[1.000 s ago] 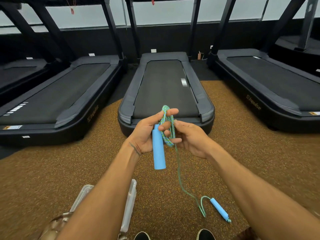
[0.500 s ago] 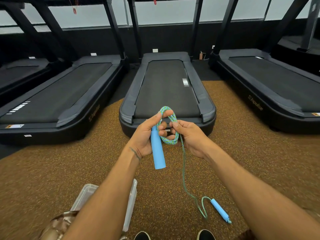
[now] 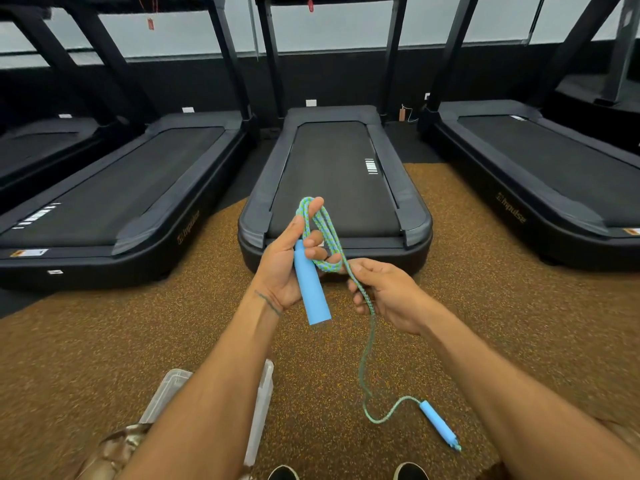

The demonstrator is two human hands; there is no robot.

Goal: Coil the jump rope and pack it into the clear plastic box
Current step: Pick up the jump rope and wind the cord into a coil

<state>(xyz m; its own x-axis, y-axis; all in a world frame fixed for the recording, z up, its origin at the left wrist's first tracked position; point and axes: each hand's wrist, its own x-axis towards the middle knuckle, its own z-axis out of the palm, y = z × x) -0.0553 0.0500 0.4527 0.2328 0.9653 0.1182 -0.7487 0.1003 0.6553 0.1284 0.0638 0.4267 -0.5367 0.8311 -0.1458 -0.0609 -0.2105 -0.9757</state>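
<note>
Clear plastic box (image 3: 162, 393) lying on the floor (image 3: 104, 341) under the left forearm, contents hidden, loose blue handle (image 3: 438, 426) resting on the floor nearby, right hand (image 3: 388, 292) pinching the trailing jump rope (image 3: 331, 237), left hand (image 3: 284, 268) gripping the coils and second handle (image 3: 311, 289), treadmill (image 3: 332, 174) standing beyond.

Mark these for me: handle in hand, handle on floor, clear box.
Handle in hand (image 3: 313, 289): head view, middle of the blue grip.
Handle on floor (image 3: 438, 425): head view, middle of its blue grip.
Clear box (image 3: 165, 388): head view, visible left part of its rim.
</note>
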